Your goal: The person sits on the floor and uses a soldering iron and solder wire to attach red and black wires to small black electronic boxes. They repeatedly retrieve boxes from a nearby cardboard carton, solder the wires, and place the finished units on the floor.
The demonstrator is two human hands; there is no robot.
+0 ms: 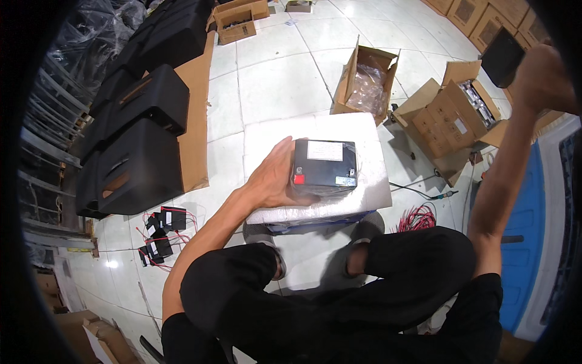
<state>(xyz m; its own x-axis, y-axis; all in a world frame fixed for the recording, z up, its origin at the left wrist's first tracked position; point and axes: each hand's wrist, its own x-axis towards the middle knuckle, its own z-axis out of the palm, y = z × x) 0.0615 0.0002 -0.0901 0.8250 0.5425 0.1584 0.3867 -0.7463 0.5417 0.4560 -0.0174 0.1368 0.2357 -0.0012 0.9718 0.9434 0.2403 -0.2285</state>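
A black box-shaped battery (324, 167) with a white label and a red-marked terminal sits on a white foam block (267, 133) in front of me. Clear film seems to wrap its lower part. My left hand (282, 179) holds it from the left side, thumb along the near edge. Raised far to the right, my right hand (545, 79) is closed, its fingers mostly hidden. Right beside it is a black rectangular thing (503, 57); I cannot tell whether the hand grips it.
Black moulded cases (142, 151) line the left on cardboard. Small black packs with red wires (160, 233) lie on the tiles. Open cartons (367, 85) (451, 118) stand ahead right, near a soldering iron (445, 195) and red wires (417, 218). A blue panel (521, 242) is at right.
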